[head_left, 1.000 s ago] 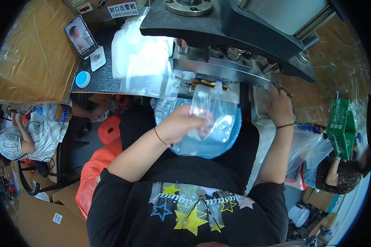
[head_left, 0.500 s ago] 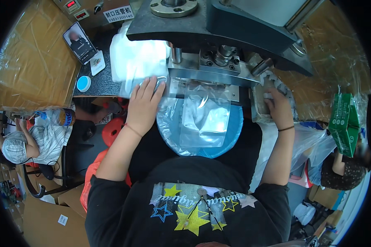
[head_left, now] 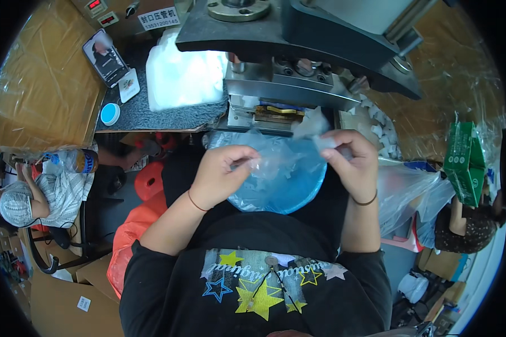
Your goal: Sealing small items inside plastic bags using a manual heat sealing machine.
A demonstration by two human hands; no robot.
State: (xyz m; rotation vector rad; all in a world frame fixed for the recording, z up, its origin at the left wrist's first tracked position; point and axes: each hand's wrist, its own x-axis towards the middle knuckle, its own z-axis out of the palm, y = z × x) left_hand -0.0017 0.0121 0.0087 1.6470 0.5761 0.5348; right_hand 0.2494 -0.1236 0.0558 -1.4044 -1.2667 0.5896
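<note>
A clear plastic bag (head_left: 278,157), blurred in part, hangs over the blue tub (head_left: 301,205), which has a clear liner. My left hand (head_left: 222,171) pinches the bag at its left side between thumb and fingers. On the right, my right hand (head_left: 353,163) is closed on a small whitish piece (head_left: 324,144) at the fingertips; its exact kind is too blurred to tell. Just above that hand is a smeared translucent patch. Behind both hands stands a metal press (head_left: 289,92), its lower die (head_left: 278,112) in sight.
A stack of white translucent bags (head_left: 185,78) lies on the dark worktop (head_left: 146,121), near a phone (head_left: 104,56) and a round blue-lidded tin (head_left: 110,114). Many small white pieces (head_left: 383,126) fill a tray on the right. Cardboard flanks both sides; other people sit left and right.
My left hand has left the bags on the worktop and come down with a bag. My right hand has moved out of the tray toward the middle. The bag over the tub has shifted.
</note>
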